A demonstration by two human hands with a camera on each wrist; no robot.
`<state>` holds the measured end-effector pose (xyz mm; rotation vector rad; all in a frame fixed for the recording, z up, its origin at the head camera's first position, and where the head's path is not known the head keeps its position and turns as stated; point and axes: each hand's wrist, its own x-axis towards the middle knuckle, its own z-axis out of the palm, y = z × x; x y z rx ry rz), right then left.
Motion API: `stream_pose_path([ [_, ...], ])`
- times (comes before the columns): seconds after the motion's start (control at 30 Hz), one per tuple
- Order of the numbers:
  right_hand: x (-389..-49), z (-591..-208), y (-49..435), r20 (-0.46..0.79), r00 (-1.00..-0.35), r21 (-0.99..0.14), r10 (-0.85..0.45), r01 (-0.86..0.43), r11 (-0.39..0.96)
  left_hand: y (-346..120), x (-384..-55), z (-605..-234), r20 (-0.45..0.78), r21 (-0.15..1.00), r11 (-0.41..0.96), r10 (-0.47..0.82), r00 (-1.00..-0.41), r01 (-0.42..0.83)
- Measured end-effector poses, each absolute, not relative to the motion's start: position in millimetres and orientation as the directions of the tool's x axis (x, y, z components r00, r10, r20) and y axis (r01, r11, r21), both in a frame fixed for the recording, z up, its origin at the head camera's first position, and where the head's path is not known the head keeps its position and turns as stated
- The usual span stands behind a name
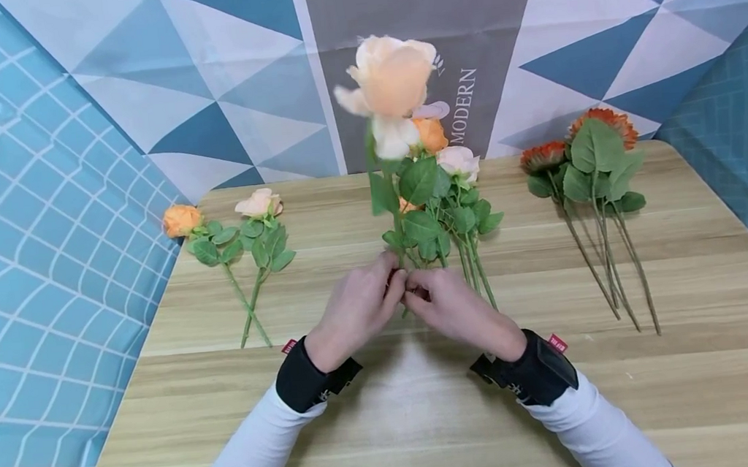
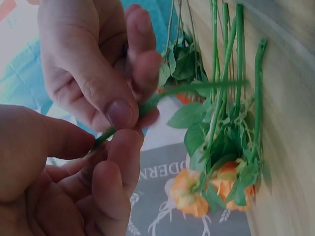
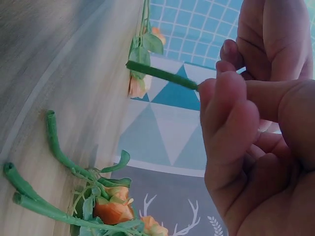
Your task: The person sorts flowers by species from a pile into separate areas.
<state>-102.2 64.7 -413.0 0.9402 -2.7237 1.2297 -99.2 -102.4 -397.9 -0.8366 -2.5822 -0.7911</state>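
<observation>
A pale peach rose point(image 1: 395, 78) stands upright above the middle of the table, its bloom nearest the head camera. My left hand point(image 1: 356, 304) pinches its green stem between thumb and fingers. Close against it, my right hand point(image 1: 459, 307) also pinches the stem with thumb and fingertips. The cut stem end point(image 3: 162, 75) sticks out below the hands in the right wrist view. Behind the hands lies a group of roses, among them an orange rose point(image 1: 431, 134) and a pale pink rose point(image 1: 459, 162), partly hidden by the held one.
On the left of the wooden table point(image 1: 403, 436) lie an orange rose point(image 1: 182, 221) and a pale pink rose point(image 1: 259, 203), stems crossed. Several stems with orange-red flowers point(image 1: 605, 121) lie at the right. A patterned cloth point(image 1: 203, 71) hangs behind the table.
</observation>
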Motion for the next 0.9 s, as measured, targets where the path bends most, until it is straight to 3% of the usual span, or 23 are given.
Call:
stream_pose_path([
  [0.1, -104, -410, 69, 0.235, -0.842, -0.707, -0.485, -0.491, 0.509, -109, -103, -395, 0.436, 0.432, 0.665, 0.437, -0.787, 0.609],
  [0.23, -110, -405, 81, 0.196, -0.899, -0.722, -0.391, -0.402, 0.563, -126, -110, -387, 0.405, 0.458, 0.715, 0.361, -0.840, 0.528],
  [0.4, -123, -410, 98, 0.072, -0.951, -0.710, -0.301, -0.261, 0.655, -154, -117, -379, 0.425, 0.374, 0.845, 0.212, -0.880, 0.384],
  [0.63, -133, -421, 109, -0.159, -0.948, -0.664, -0.276, -0.104, 0.740, -182, -125, -378, 0.410, 0.324, 0.916, 0.091, -0.908, 0.238],
  [0.8, -137, -427, 111, -0.212, -0.941, -0.670, -0.262, -0.055, 0.741, -190, -130, -381, 0.355, 0.317, 0.928, 0.077, -0.932, 0.197],
  [0.9, -139, -429, 113, -0.212, -0.945, -0.671, -0.249, -0.044, 0.740, -203, -133, -386, 0.244, 0.301, 0.947, 0.038, -0.969, 0.113],
])
